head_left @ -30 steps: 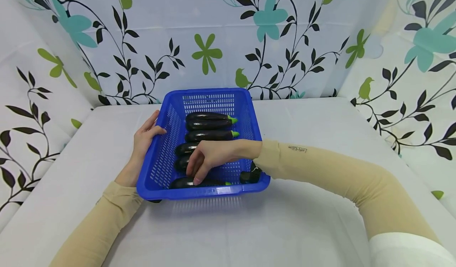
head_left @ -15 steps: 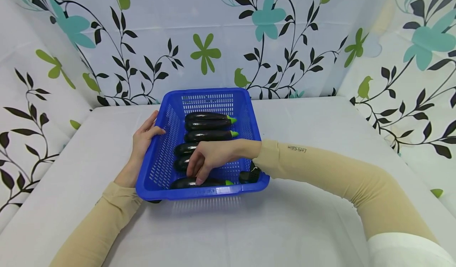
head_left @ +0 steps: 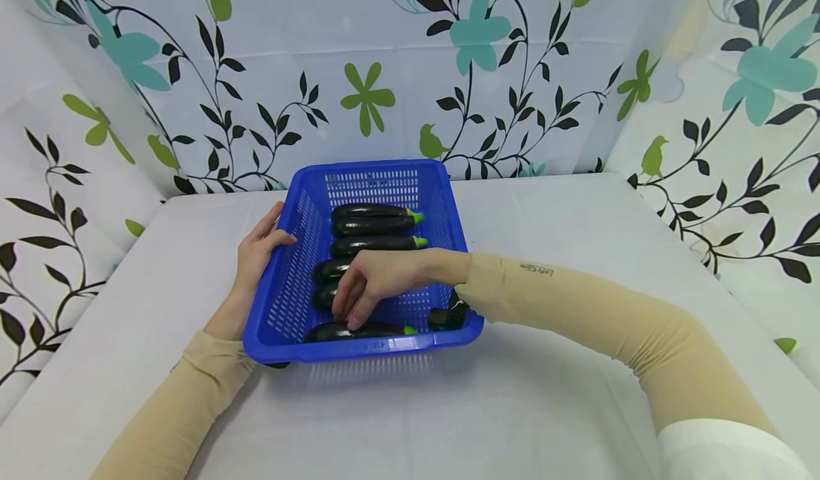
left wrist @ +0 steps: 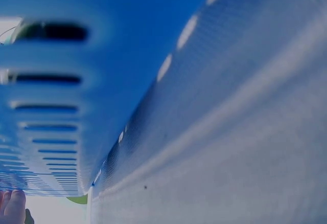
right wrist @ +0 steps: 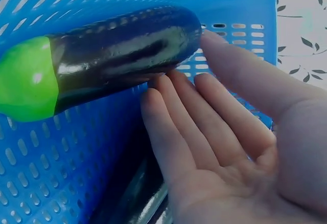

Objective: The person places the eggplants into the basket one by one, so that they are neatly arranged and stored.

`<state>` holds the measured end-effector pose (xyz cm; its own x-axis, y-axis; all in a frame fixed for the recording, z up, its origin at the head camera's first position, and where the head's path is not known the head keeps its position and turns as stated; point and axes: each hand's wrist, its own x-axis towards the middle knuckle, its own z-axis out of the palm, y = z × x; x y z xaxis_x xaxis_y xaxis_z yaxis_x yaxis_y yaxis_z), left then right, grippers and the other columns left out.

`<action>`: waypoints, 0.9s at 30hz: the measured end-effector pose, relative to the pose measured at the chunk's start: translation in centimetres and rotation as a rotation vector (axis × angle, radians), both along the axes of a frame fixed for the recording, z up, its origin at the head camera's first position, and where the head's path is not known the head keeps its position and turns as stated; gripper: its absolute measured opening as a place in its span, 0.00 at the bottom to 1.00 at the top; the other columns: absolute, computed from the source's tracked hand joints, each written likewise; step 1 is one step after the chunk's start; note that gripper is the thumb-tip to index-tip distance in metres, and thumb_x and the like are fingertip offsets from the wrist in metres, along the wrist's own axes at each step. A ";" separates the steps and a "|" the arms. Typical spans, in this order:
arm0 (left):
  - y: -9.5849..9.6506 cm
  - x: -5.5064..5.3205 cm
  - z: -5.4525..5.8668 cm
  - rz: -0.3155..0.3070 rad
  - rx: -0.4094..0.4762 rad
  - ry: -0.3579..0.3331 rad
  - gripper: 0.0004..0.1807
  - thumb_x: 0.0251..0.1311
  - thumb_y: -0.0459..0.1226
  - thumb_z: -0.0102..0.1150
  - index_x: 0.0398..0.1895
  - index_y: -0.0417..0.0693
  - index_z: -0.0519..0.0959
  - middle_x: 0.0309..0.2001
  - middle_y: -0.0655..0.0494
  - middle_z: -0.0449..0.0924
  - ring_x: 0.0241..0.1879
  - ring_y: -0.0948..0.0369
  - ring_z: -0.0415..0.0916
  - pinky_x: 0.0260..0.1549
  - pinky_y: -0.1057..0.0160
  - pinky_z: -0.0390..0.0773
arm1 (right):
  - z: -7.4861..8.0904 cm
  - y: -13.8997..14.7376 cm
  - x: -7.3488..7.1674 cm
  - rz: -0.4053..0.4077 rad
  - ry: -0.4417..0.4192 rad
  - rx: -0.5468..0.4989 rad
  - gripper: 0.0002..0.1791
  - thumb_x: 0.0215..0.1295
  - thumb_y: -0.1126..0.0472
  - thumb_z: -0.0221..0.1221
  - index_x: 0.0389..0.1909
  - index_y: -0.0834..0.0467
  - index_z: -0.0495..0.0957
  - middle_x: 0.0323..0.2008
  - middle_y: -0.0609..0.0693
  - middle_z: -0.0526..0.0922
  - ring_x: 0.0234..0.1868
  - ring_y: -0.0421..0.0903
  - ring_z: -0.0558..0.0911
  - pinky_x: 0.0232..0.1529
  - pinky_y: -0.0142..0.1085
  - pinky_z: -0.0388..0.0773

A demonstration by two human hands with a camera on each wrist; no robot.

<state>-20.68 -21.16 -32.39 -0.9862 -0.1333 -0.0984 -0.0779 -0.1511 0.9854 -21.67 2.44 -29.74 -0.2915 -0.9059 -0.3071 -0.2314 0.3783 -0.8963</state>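
Note:
My left hand (head_left: 256, 252) grips the left side of a blue perforated plastic basket (head_left: 365, 350), thumb over the rim and fingers along the outside wall. In the left wrist view its fingertips (left wrist: 14, 203) show low at the outer wall. Inside the basket, my right hand (head_left: 378, 277) pinches the glossy, dark eggplant nearest the front wall (head_left: 384, 329). The right wrist view shows the thumb at the rounded end of this eggplant (right wrist: 117, 55) and the fingertips along its lower side. Its green cap points away from the palm.
Several more eggplants (head_left: 374, 245) lie in rows behind the right hand, some partly hidden by it. A black wrist device (head_left: 448, 316) sits under the right wrist, inside the front right corner. White cloth covers the table (head_left: 525, 394); patterned curtains (head_left: 365, 31) enclose the back and sides.
The front eggplant and the right fingers shift slightly right, then a little back left. The left hand and the basket keep their places.

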 end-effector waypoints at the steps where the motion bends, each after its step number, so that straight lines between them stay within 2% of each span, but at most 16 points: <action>1: 0.0 0.0 0.0 0.000 0.006 0.000 0.35 0.65 0.29 0.53 0.76 0.58 0.63 0.77 0.61 0.57 0.77 0.59 0.54 0.73 0.61 0.56 | 0.2 0.0 0.0 -0.004 0.005 0.007 0.17 0.62 0.66 0.67 0.53 0.65 0.82 0.48 0.56 0.88 0.49 0.43 0.86 0.55 0.32 0.80; 9: -0.2 0.0 -0.1 -0.008 0.011 0.001 0.36 0.66 0.29 0.52 0.76 0.58 0.62 0.77 0.62 0.57 0.76 0.58 0.54 0.74 0.59 0.55 | 2.5 0.0 0.3 -0.049 0.047 -0.009 0.19 0.61 0.62 0.68 0.53 0.63 0.83 0.48 0.54 0.88 0.49 0.41 0.87 0.55 0.33 0.80; 18: -0.1 -0.1 0.0 0.000 0.001 -0.010 0.36 0.66 0.30 0.53 0.76 0.60 0.62 0.77 0.60 0.57 0.76 0.57 0.56 0.73 0.58 0.57 | 5.1 1.5 0.0 -0.074 0.030 -0.069 0.19 0.62 0.62 0.68 0.54 0.62 0.83 0.50 0.56 0.87 0.51 0.43 0.86 0.56 0.34 0.80; 27: -0.2 -0.1 0.1 -0.006 0.008 -0.009 0.35 0.67 0.30 0.52 0.76 0.59 0.62 0.78 0.60 0.56 0.77 0.56 0.54 0.73 0.56 0.55 | 6.3 3.7 -0.2 -0.115 0.058 -0.070 0.18 0.63 0.60 0.67 0.54 0.59 0.83 0.51 0.52 0.87 0.54 0.44 0.85 0.58 0.37 0.79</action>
<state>-20.78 -21.34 -32.28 -0.9860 -0.1263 -0.1085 -0.0879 -0.1584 0.9834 -21.84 6.11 -23.40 -0.4100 -0.8843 -0.2236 -0.2426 0.3420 -0.9078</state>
